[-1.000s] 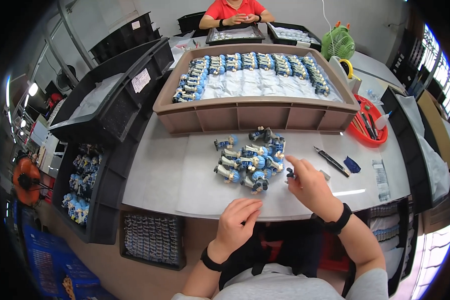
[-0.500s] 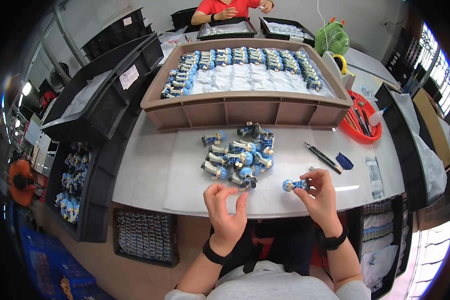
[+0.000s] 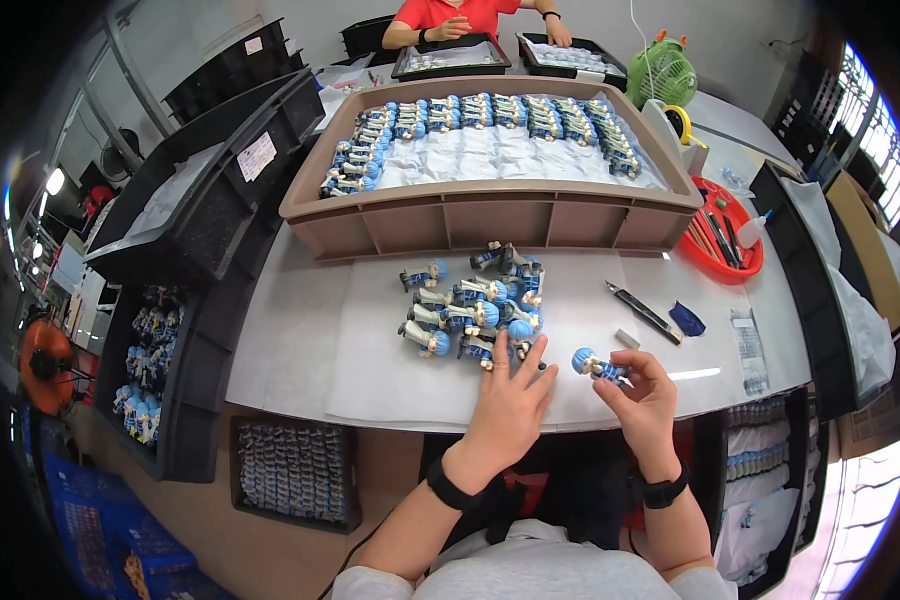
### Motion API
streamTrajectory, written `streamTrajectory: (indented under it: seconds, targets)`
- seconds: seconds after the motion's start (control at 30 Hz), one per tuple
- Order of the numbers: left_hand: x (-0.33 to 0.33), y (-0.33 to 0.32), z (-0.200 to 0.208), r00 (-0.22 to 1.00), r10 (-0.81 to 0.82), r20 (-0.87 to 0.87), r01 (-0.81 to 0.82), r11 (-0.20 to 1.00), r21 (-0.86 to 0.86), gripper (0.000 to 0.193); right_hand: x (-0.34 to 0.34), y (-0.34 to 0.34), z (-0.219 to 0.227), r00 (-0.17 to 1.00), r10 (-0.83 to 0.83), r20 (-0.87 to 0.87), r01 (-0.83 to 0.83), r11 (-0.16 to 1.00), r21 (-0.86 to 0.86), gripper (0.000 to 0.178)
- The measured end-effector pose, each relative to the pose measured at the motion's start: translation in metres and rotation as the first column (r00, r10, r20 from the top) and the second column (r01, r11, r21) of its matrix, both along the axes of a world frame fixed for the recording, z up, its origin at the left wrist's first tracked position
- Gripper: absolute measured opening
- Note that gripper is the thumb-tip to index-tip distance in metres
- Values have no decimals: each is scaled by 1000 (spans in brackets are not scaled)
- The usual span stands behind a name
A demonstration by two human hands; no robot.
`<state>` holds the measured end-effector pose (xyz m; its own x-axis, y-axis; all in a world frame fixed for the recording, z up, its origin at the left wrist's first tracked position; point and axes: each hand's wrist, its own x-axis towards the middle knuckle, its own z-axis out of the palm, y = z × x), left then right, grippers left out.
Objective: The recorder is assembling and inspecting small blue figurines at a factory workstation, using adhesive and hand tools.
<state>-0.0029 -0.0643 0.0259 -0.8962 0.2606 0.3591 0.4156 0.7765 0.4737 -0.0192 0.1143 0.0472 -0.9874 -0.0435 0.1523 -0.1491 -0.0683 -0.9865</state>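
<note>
My right hand (image 3: pixel 646 402) pinches a small figurine (image 3: pixel 588 362) with light-blue hair and a blue outfit between thumb and fingers, just above the table. My left hand (image 3: pixel 510 402) has its fingers stretched out and spread at the near edge of a pile of similar figurines (image 3: pixel 475 314). Its fingertips reach the closest figurines, partly covering them; whether they press on one I cannot tell. The pile lies loosely on white sheeting (image 3: pixel 370 350), with one figurine (image 3: pixel 424 275) a little apart at its far left.
Behind the pile stands a brown tray (image 3: pixel 490 220) with rows of figurines along its sides. To the right lie a craft knife (image 3: pixel 645 312), a blue scrap (image 3: pixel 687 320), a grey block (image 3: pixel 627 340) and a red tool dish (image 3: pixel 752 262). Black crates (image 3: pixel 200 200) flank the left; a co-worker (image 3: pixel 450 15) sits opposite.
My left hand has moved forward and right to the pile, its fingers spreading. The figurine in my right hand has tilted slightly. The co-worker's hand has reached down into the far right tray.
</note>
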Motion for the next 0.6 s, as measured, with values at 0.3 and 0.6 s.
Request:
streamTrajectory:
  seconds: [0.3,0.6]
  targets:
    - [21,-31,5,998,4,-55,7,980,200,35,11,-22,-3,975,139,171,-74,938,-340,30]
    - [24,-21,19,925,-180,336,-266,326,907,26,26,-50,-3,939,321,119,-274,913,-303,33]
